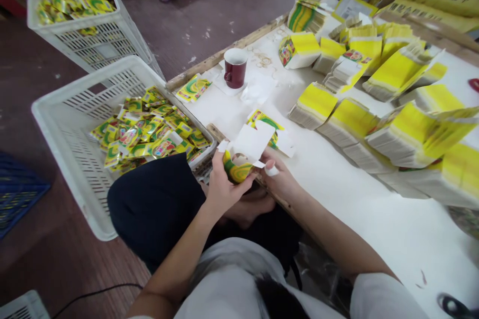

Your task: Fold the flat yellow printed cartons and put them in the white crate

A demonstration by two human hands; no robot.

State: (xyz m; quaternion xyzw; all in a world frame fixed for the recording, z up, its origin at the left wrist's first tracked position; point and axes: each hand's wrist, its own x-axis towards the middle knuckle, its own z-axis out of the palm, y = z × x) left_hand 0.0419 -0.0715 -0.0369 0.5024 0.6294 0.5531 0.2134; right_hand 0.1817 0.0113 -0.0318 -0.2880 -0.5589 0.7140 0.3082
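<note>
A small yellow-and-green cardboard box [239, 169] is held over my lap at the table edge, its white flap [254, 140] standing up and its top open. My left hand [220, 187] is closed around the box, thumb along the near side and fingers at the left. At the box's right side is my right hand [282, 182], closed on it, with the fingers partly hidden behind the flap and a white wrap on the thumb. Just beyond lies a flat printed carton [286, 143] on the table. What is inside the box cannot be made out.
Left of my knee stands a white crate [60, 124] of small yellow packets [149, 127]; another filled crate [123, 22] is behind it. On the white table [337, 209] are a maroon mug [235, 71], a flat carton [193, 87] and stacks of folded yellow cartons [352, 114] at right.
</note>
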